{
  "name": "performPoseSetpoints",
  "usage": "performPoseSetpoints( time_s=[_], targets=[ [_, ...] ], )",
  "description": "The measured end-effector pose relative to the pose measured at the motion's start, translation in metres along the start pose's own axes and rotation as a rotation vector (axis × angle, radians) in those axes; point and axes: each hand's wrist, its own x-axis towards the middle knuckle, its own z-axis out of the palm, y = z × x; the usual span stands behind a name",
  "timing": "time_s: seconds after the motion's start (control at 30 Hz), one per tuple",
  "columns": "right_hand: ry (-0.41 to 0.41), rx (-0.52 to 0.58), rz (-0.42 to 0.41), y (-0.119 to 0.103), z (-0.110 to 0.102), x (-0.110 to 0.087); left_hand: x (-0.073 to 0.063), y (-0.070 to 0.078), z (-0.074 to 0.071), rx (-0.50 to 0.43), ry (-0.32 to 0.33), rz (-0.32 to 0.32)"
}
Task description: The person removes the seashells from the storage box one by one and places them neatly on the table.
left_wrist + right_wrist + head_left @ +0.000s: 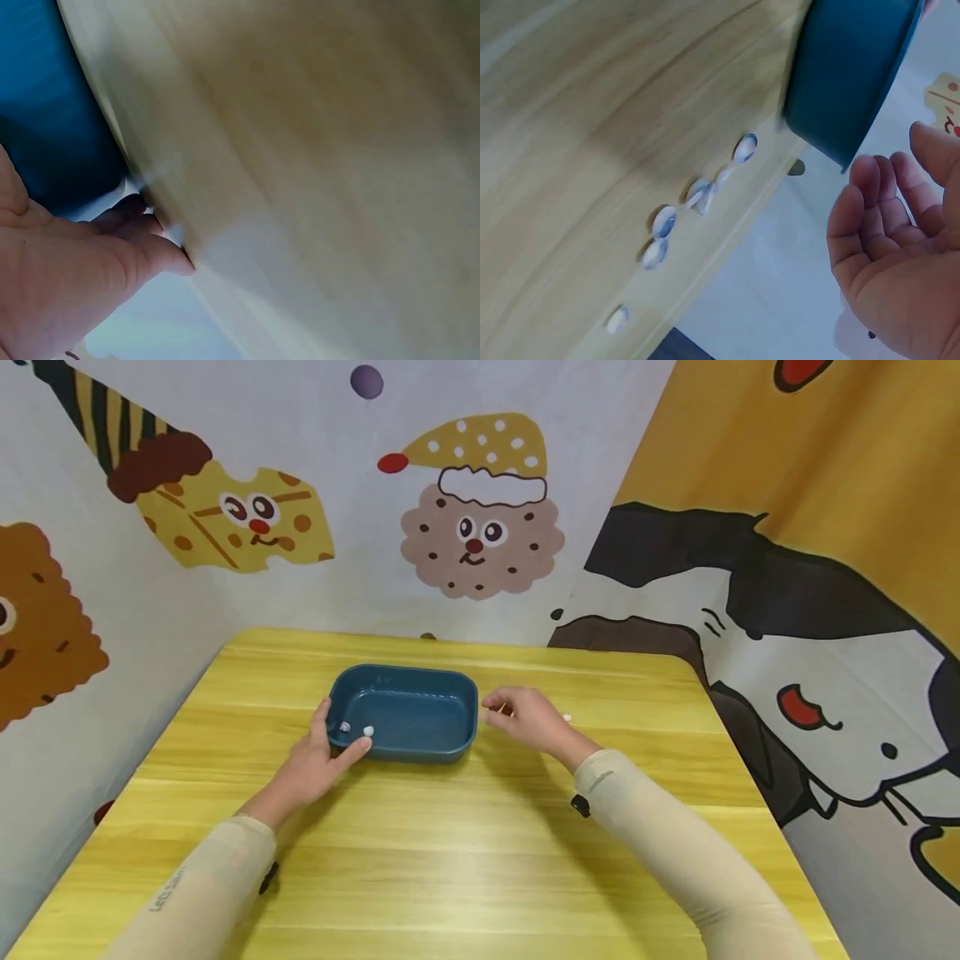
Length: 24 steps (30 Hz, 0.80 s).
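Note:
A dark blue rectangular dish point(405, 710) rests on the table. My left hand point(309, 767) holds its left end, the thumb at the near rim and the fingers along the left side. Inside, near that hand, lie a small white piece point(368, 731) and a pinkish one point(345, 727). Just off the dish's right end hovers my right hand point(528, 718), fingers loosely curled. In the right wrist view, nothing shows between those fingers. Several small white shell-like pieces point(664, 222) lie on the table there; the head view shows only one white piece point(567, 717), by the right wrist.
The yellow wood-grain table point(450, 843) has a rounded far edge close to the printed cloth backdrop point(300, 602). More patterned cloth hangs along the left and right sides. Both forearms reach in from the near side in pale sleeves point(667, 843).

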Motion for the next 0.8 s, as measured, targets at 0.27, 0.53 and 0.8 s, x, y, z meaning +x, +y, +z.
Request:
performPoseSetpoints(
  time_s=[0.27,0.53,0.8],
  targets=[
    [-0.112,-0.003,-0.053,-0.049,0.029,0.035,-0.001,0.005,-0.001,0.016,-0.006,-0.019],
    [-0.302,-0.176,-0.096,-0.098,0.117,0.11,0.0,0.001,-0.004,0.02,-0.018,-0.019],
    [-0.251,-0.212,-0.15,-0.112,0.134,0.122,0.0,0.002,-0.002,0.002,-0.013,0.01]
  ],
)
